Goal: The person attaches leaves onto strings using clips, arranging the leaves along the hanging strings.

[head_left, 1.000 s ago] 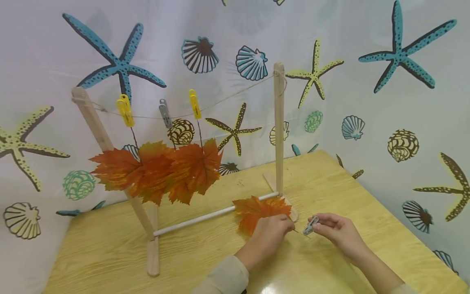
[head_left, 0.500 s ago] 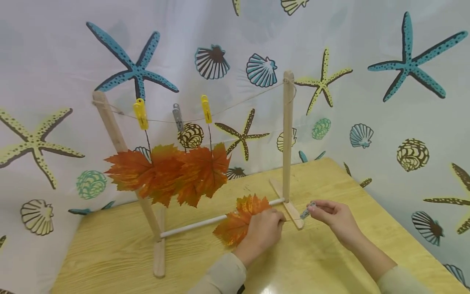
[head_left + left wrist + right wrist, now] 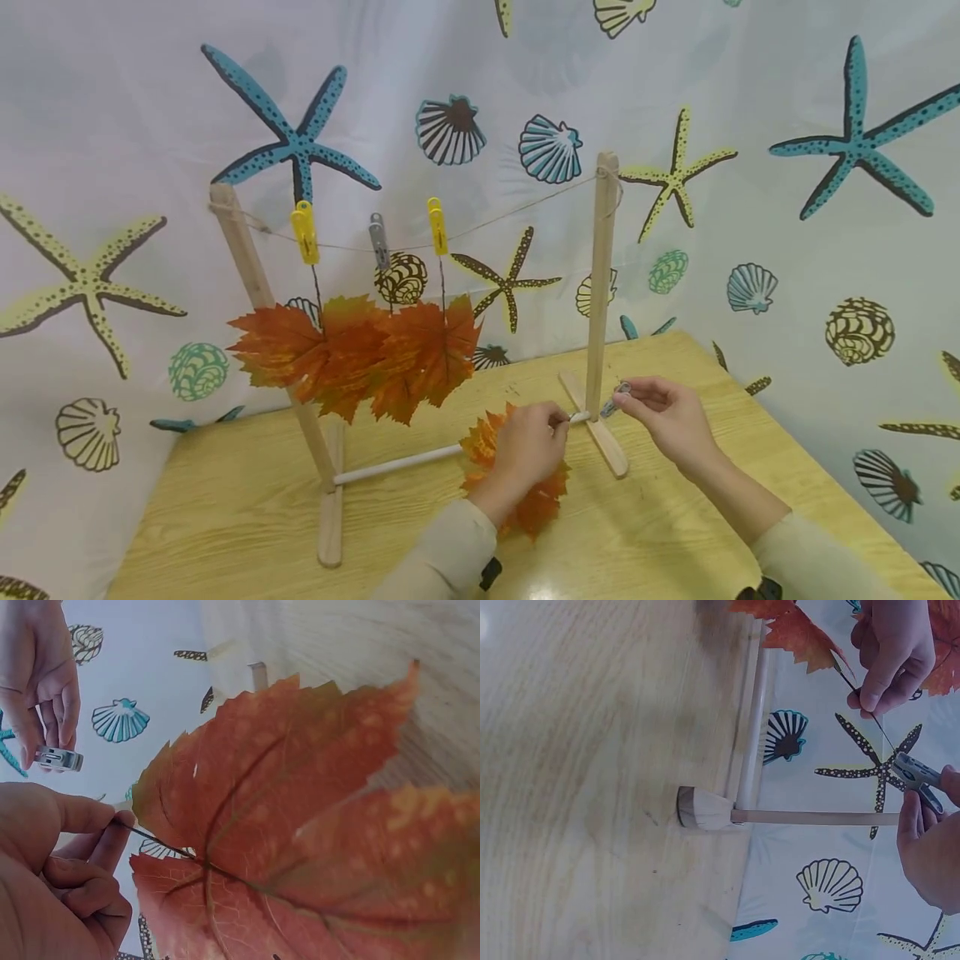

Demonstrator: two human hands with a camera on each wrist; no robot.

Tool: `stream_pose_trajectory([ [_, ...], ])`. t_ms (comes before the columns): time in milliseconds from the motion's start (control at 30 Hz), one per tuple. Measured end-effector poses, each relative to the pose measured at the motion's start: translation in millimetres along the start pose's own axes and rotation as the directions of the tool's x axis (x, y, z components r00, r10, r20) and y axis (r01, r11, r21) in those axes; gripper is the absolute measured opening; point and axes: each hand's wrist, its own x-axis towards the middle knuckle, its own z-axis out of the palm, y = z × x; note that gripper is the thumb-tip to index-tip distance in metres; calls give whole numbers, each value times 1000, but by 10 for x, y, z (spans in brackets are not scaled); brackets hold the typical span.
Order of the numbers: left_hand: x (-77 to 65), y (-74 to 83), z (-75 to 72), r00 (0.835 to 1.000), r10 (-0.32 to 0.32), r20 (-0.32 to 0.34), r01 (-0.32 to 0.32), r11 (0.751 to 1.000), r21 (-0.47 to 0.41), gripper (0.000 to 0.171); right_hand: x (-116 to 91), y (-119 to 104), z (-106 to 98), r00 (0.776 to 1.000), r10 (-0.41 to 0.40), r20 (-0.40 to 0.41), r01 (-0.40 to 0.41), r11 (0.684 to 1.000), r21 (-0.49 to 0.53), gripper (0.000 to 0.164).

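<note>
My left hand [image 3: 525, 450] pinches the thin dark stem of an orange maple leaf [image 3: 300, 787] between thumb and fingertip. The leaf hangs below that hand in the head view, partly hidden behind it. To the right, my right hand [image 3: 678, 421] holds a small grey clothespin [image 3: 919, 776] by its handles, between thumb and fingers. In the right wrist view, the free end of the stem reaches right up to the clothespin's tip. Both hands are at the foot of the right wooden post [image 3: 602, 292], in front of it.
A twine line [image 3: 517, 213] runs between that post and the left wooden post [image 3: 243, 246]. Yellow clothespins [image 3: 305, 233] and a grey one hold several maple leaves [image 3: 420, 358] on it. A white rod [image 3: 397, 464] joins the feet on the wooden table [image 3: 247, 500]; a shell-print curtain stands behind.
Both hands have risen from near the table toward the right post. The leaf has turned, and now hangs under my left hand. The head view has shifted slightly.
</note>
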Motion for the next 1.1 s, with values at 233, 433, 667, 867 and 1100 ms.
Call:
stream_pose_trajectory([
  [233, 130, 41, -183, 989, -90, -116, 73, 987, -142, 12, 190, -265, 74, 994, -107, 34, 107, 994, 9, 41],
  [433, 192, 126, -330, 976, -120, -181, 87, 979, -183, 13, 334, -540, 113, 980, -192, 55, 194, 981, -25, 36],
  [667, 250, 174, -513, 962, -110, -251, 71, 985, -160, 16, 459, -829, 164, 946, -316, 68, 321, 943, -89, 32],
  [867, 331, 199, -646, 949, -81, -304, 46, 992, -121, 15, 557, -1030, 192, 930, -360, 80, 368, 922, -124, 29],
  [1100, 372, 299, -796, 941, -58, -333, 21, 993, -113, 14, 632, -1205, 165, 927, -356, 118, 370, 919, -137, 24],
])
